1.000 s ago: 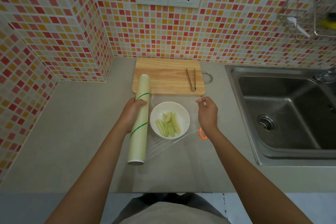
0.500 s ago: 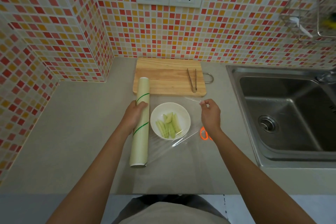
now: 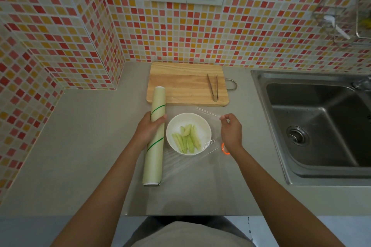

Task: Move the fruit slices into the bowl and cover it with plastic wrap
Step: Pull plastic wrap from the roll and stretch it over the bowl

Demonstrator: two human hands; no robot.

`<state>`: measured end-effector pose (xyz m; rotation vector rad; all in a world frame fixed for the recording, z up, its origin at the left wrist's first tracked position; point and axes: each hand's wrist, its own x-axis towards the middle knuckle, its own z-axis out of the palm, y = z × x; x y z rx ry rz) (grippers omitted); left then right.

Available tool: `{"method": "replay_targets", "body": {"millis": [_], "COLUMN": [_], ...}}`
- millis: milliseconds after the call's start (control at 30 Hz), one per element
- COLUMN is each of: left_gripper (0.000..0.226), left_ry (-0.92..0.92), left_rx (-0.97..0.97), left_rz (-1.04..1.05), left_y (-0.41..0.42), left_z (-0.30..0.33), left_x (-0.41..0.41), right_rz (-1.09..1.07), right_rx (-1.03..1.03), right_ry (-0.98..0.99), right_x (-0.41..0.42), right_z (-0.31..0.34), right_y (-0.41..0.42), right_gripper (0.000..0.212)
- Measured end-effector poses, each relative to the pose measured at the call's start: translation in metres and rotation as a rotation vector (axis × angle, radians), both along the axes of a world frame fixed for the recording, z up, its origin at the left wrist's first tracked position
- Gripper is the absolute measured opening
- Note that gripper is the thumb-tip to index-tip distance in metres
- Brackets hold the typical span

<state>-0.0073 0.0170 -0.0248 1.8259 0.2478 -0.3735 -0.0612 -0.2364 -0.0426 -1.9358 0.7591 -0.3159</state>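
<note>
A white bowl sits on the grey counter and holds several pale green fruit slices. To its left lies a long roll of plastic wrap with green stripes, and my left hand grips it near the middle. A clear sheet of wrap stretches from the roll over the bowl to my right hand, which pinches its far corner just right of the bowl. The sheet looks wrinkled near the bowl's front right rim.
A wooden cutting board with tongs lies behind the bowl against the tiled wall. A steel sink fills the right side. A small orange object shows under my right wrist. The counter's front edge is near my body.
My right hand has drawn the wrap's edge a little further right, past the bowl. My left hand stays on the roll.
</note>
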Motion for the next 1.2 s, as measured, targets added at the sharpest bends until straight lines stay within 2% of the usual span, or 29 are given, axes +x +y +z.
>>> {"method": "replay_targets", "body": {"millis": [467,967,1200], "left_gripper": [0.037,0.036,0.033], "left_ry": [0.004,-0.016,-0.01], "left_rx": [-0.005,-0.028,-0.024], "left_rz": [-0.001,0.021,0.028], "left_y": [0.002,-0.001,0.001], "left_z": [-0.007,-0.02,-0.023], "left_x": [0.003,-0.001,-0.002], "right_rz": [0.014,0.179,0.16], "right_rx": [-0.042,-0.46,-0.479], "right_ry": [0.042,0.248,0.245], "right_x": [0.004,-0.004,-0.004], "right_z": [-0.01,-0.014,-0.016], "right_y": [0.003,0.013,0.018], "right_gripper": [0.018,0.026,0.024]}}
